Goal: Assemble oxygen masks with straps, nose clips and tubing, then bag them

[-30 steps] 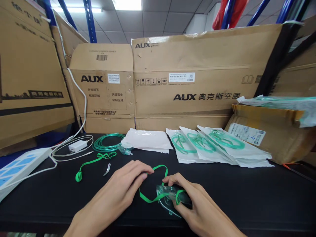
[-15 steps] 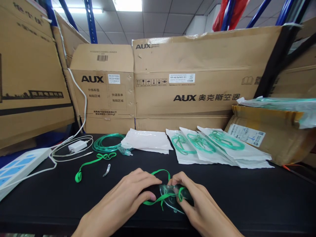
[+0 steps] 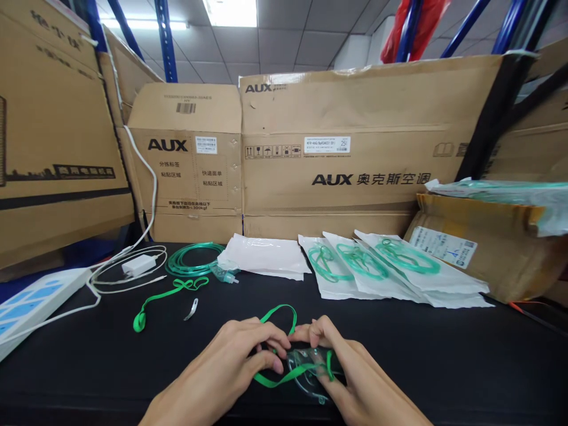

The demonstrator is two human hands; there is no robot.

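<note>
A clear plastic oxygen mask point(image 3: 306, 373) lies low at the table's front, between my two hands. My right hand point(image 3: 332, 367) is closed around the mask's right side, its thumb below and its index finger reaching over the top edge. A green elastic strap point(image 3: 284, 376) crosses the front of the mask and loops up behind it. My left hand point(image 3: 244, 355) has its fingers curled and thumb drawn in, pinching the strap at the mask's left edge. The fingertips partly hide the strap where they meet it.
A loose green strap point(image 3: 164, 294) and a small metal strip point(image 3: 190, 309) lie to the left. Behind are coiled green tubing point(image 3: 175, 266), a white packet point(image 3: 266, 257) and several bagged tubing sets point(image 3: 368, 278). A power strip point(image 3: 35, 302) is at far left, a cardboard box point(image 3: 483, 254) at right.
The mask has moved slightly down toward me. My left fingers have curled in more, and my right index finger has stretched left across the top. The strap loop has shifted left.
</note>
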